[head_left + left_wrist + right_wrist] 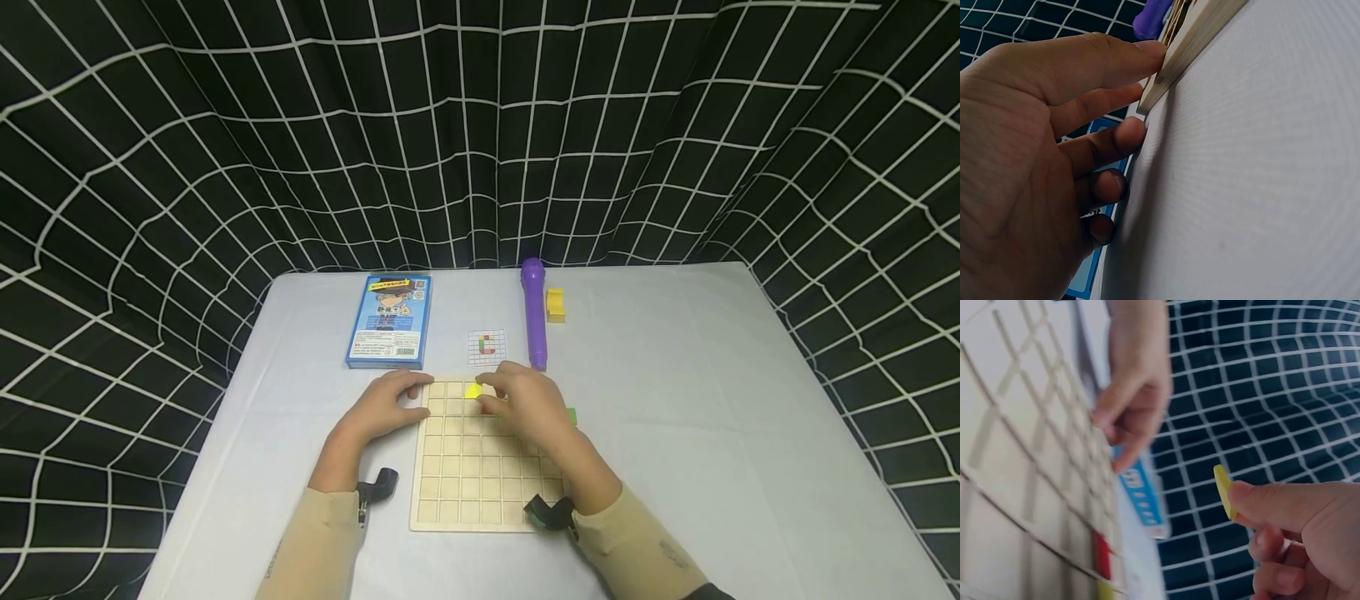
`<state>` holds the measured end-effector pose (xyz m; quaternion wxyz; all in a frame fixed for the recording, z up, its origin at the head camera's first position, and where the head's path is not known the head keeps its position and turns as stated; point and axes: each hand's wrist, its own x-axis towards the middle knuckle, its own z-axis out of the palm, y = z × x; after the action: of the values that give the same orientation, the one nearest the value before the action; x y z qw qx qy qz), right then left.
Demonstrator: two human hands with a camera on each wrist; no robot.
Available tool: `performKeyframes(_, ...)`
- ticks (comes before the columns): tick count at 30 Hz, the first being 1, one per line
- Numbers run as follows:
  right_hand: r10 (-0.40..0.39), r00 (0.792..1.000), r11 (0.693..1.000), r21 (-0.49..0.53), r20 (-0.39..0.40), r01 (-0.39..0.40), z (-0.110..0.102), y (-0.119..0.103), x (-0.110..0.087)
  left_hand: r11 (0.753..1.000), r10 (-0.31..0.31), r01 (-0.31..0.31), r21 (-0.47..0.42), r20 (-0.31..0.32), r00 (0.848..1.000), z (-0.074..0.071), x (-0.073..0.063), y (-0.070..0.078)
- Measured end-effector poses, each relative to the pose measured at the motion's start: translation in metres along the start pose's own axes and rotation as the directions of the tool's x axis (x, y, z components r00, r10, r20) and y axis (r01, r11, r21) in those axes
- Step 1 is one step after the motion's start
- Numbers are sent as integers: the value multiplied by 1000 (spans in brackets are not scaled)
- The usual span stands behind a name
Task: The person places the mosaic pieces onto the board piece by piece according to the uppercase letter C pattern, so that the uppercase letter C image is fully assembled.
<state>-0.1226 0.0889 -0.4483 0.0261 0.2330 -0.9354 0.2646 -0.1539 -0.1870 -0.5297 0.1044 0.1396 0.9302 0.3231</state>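
A pale wooden grid board [460, 467] lies on the white table. My left hand [382, 406] rests at its upper left edge; in the left wrist view the thumb [1129, 59] touches the board's side, the other fingers loosely bent. Thumb and index finger of my right hand [528, 404] pinch a thin yellow tile [1224, 492] over the board's top rows. A red tile [1102, 556] sits on the board, with a yellow piece [1105, 591] beside it. Something green [572, 416] shows past my right hand, mostly hidden by it.
Behind the board lies a small card [487, 347] printed with a coloured grid pattern. A blue box [389, 322] lies to its left. On the right are a purple microphone-shaped stick [534, 313] and a yellow notched block [555, 306]. A black gridded curtain [480, 133] surrounds the table.
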Motion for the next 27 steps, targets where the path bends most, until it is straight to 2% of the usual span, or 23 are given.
performKeyframes(6,25,999,1000,8,39,-25,34,7,4,1000,2,-2,-2,0,1000,-1,-1,1)
performKeyframes(10,55,996,998,-17,64,-54,46,12,4,1000,3,-3,-9,2,1000,-2,-1,2)
performKeyframes(18,81,993,996,-46,82,-77,56,19,5,1000,2,-2,-1,2,1000,-2,-1,3)
performKeyframes(27,88,993,995,-58,77,-84,57,21,4,1000,6,-6,2,3,1000,-2,-1,3)
